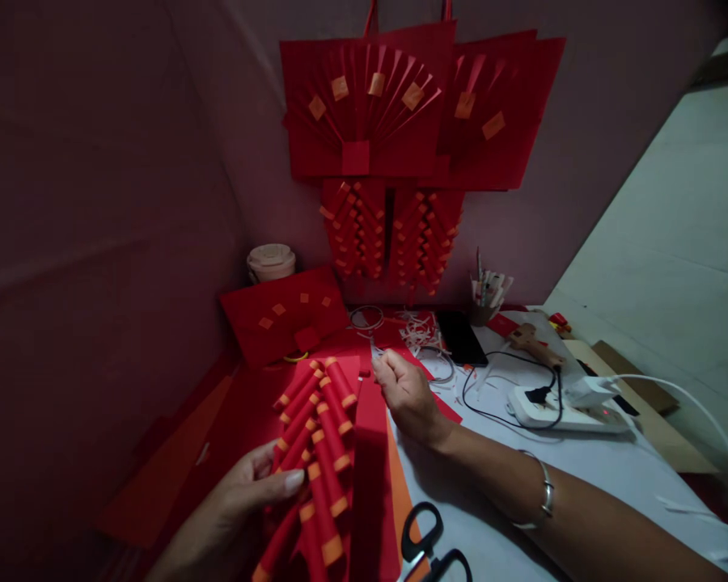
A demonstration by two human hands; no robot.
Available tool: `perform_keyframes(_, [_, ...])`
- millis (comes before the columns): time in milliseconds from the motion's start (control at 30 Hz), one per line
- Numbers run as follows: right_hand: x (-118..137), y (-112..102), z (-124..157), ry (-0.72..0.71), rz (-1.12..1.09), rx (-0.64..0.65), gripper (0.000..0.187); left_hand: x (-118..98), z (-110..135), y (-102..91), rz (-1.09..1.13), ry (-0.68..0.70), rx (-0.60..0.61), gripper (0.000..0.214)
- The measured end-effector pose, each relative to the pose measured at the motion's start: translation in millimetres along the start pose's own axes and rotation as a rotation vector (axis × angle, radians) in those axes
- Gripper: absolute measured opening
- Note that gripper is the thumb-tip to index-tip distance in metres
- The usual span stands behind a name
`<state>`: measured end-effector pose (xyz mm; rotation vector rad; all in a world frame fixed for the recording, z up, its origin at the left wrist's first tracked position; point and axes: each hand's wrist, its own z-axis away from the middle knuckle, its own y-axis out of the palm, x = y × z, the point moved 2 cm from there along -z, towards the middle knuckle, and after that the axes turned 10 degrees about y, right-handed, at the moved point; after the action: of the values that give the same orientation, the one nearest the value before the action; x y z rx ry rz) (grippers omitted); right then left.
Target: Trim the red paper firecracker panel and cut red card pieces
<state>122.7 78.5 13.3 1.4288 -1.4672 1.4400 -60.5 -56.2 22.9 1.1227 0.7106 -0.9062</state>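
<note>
My left hand is closed on a string of paper firecrackers, red rolled tubes with orange bands in slanting rows, thumb on top. Under and beside it lies red paper. My right hand is raised beyond that paper, fingers curled in a pinch. A thin pale sliver shows at its fingertips, too small to name. A short red bit sits just left of the fingers. Black-handled scissors lie at the front edge of view, over orange paper.
Red fan cards and finished firecracker strings hang on the back wall. Another fan card leans on a lidded cup. Paper shreds, a phone, a pen holder, a glue gun and a power strip stand right.
</note>
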Motion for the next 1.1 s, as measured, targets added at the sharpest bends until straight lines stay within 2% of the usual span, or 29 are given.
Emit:
perform_keyframes(133, [-1.4, 1.5, 0.5, 0.004, -0.039, 0.008, 0.039, -4.2, 1.4, -13.4, 0.117, -0.029, -0.163, 0.027])
perform_keyframes(233, [0.6, 1.4, 0.6, 0.007, -0.066, 0.002, 0.04, -4.5, 1.8, -20.8, 0.173, -0.033, -0.274, 0.03])
perform_keyframes(367, [6.5, 0.1, -0.2, -0.016, -0.102, -0.012, 0.034, -6.4, 5.1, -15.5, 0.17, -0.074, -0.291, 0.046])
perform_keyframes(467, [10.5, 0.9, 0.1, -0.035, -0.124, 0.016, 0.017, -10.1, 8.2, -8.4, 0.163, -0.08, -0.313, 0.066])
perform_keyframes(567, [13.4, 3.4, 1.6, -0.04, -0.132, 0.092, 0.005, -12.3, 9.2, -7.0, 0.173, -0.111, -0.334, 0.069])
perform_keyframes(700, [19.0, 5.1, 3.8, -0.038, -0.173, 0.17, 0.015, -12.7, 10.2, -10.6, 0.227, -0.16, -0.393, 0.069])
perform_keyframes(933, [27.8, 2.7, 4.9, -0.003, -0.276, 0.163, 0.033, -16.2, 17.3, 3.6, 0.077, -0.007, -0.335, 0.072])
perform_keyframes(1100, [23.5, 6.0, 3.9, 0.106, -0.406, 0.27, 0.022, -15.3, 15.9, 9.6, -0.011, 0.081, -0.252, 0.079])
